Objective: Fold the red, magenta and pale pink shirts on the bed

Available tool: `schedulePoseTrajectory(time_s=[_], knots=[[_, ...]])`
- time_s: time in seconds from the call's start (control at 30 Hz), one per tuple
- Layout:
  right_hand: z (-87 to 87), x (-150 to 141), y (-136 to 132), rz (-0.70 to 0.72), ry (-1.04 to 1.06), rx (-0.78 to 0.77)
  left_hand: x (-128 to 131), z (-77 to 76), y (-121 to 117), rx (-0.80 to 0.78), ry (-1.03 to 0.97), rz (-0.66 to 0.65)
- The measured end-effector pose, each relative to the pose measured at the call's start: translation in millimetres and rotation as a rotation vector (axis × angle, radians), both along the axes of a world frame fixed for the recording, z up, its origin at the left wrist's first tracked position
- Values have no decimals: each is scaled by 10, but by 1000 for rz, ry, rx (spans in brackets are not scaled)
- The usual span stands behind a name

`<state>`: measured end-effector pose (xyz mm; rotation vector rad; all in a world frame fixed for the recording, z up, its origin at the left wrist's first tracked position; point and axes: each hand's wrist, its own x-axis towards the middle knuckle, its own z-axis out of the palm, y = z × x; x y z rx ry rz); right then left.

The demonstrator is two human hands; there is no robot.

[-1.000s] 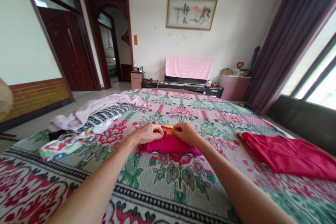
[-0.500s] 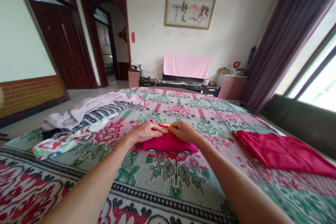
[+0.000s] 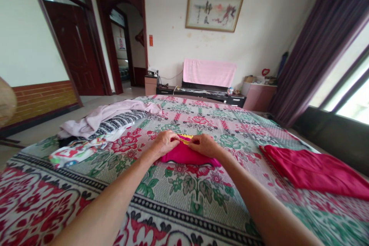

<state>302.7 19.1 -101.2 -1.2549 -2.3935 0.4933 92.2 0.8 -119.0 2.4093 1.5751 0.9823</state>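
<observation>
A small magenta garment (image 3: 187, 154) with a yellow patterned part lies folded on the flowered bedspread (image 3: 184, 196), in front of me. On its left side, my left hand (image 3: 165, 143) pinches the upper edge between thumb and fingers. My right hand (image 3: 204, 145) pinches the same edge a little to the right, and a short strip of yellow shows between the two hands. What kind of garment it is, I cannot tell. My hands cover both of its upper corners.
A heap of clothes lies on the left, with a pale pink garment (image 3: 95, 119), a black-and-white patterned one (image 3: 118, 123) and a colourful white one (image 3: 77, 153). Folded red cloth (image 3: 314, 169) lies at the right. Beyond the bed stands a low black cabinet (image 3: 201, 94).
The view has shifted slightly left, so everything appears a little further right. My fingers have drawn back slightly along the garment's edge, and more yellow shows between them.
</observation>
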Motion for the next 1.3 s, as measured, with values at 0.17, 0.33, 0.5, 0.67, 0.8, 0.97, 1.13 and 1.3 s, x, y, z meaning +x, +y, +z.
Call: schedulePoseTrajectory(time_s=[0.17,0.33,0.5,0.67,0.8,0.97,1.13,1.3], knots=[[-6,-22,-12,-15,-53,42,-64,-127,54,210,14,-11],[-7,-36,-30,4,-107,102,-115,-352,141,211,53,-4],[-23,-13,-56,-52,-120,315,-129,-434,181,203,22,-28],[-62,149,30,-285,89,345,-117,-409,151,119,-51,10],[-79,382,53,-523,283,213,-115,-330,78,50,-141,44],[-144,597,-173,-637,378,98,-126,-205,4,36,-212,197],[-240,661,-456,-647,308,70,-163,-89,-124,-121,-138,485],[-233,628,-592,-662,143,82,-156,-70,-298,-326,17,488]])
